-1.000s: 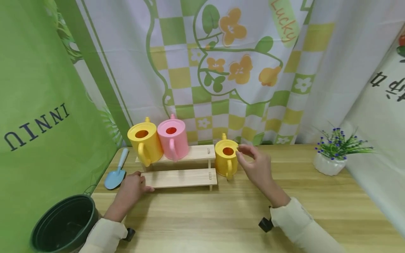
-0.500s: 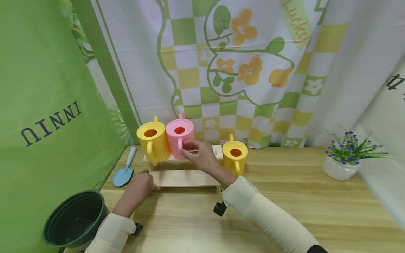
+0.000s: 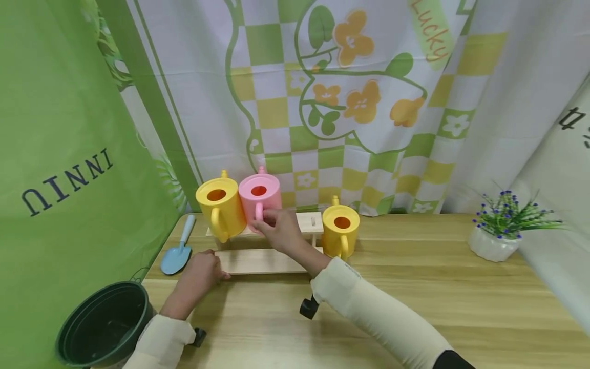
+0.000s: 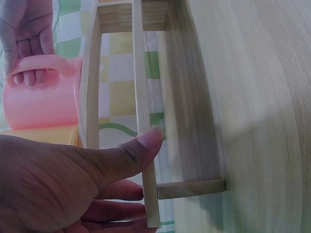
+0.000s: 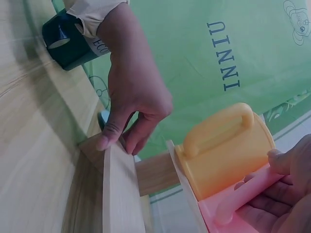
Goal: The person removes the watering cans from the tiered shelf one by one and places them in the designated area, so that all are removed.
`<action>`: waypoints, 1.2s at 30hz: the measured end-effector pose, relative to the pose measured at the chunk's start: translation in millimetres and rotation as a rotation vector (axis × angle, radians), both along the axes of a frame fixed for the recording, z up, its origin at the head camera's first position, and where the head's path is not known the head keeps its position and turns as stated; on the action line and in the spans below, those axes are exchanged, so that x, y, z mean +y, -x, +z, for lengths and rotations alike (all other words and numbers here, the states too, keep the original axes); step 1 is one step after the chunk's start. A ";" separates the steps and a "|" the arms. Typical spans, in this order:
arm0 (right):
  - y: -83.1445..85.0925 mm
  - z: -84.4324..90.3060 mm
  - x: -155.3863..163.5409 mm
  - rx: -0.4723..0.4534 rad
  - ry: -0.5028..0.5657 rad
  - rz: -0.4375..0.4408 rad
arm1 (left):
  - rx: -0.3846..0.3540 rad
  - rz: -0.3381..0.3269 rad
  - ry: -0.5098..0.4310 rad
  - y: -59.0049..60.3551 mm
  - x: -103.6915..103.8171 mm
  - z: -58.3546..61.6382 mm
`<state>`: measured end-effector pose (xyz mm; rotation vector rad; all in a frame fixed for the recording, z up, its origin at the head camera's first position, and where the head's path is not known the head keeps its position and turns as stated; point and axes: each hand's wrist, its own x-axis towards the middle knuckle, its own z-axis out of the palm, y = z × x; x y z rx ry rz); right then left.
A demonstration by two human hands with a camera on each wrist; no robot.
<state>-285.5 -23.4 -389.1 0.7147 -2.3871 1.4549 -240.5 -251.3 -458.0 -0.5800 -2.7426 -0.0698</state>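
My right hand (image 3: 282,231) holds the handle of a pink watering can (image 3: 267,197), its fingers curled through it in the left wrist view. The can stands on the upper board of a two-step wooden rack (image 3: 262,261), beside a yellow watering can (image 3: 230,210) on its left. With thumb on one face and fingers on the other, my left hand (image 3: 199,277) pinches the left end of the rack's lower board (image 4: 141,87). Another yellow watering can (image 3: 340,238) stands on the table at the rack's right end.
A blue trowel (image 3: 177,253) lies left of the rack. At the front left is a dark green bucket (image 3: 103,323). A white pot with blue flowers (image 3: 493,245) stands at the far right. Curtains (image 3: 276,118) hang behind the wooden table (image 3: 415,287).
My right hand has moved left from beside the right-hand yellow watering can to the pink can's handle and taken hold of it. My left hand stays on the rack.
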 end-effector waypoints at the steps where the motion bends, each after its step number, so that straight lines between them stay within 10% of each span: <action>1: -1.4 0.9 1.6 0.009 -0.001 -0.010 | -0.012 -0.002 -0.017 -0.6 0.1 0.8; 17: -20.3 27.8 88.9 0.032 0.067 -0.072 | -0.101 0.020 -0.010 2.0 7.8 6.2; 36: -27.7 20.8 202.2 0.042 0.020 -0.253 | -0.115 0.026 -0.058 -4.4 4.8 5.4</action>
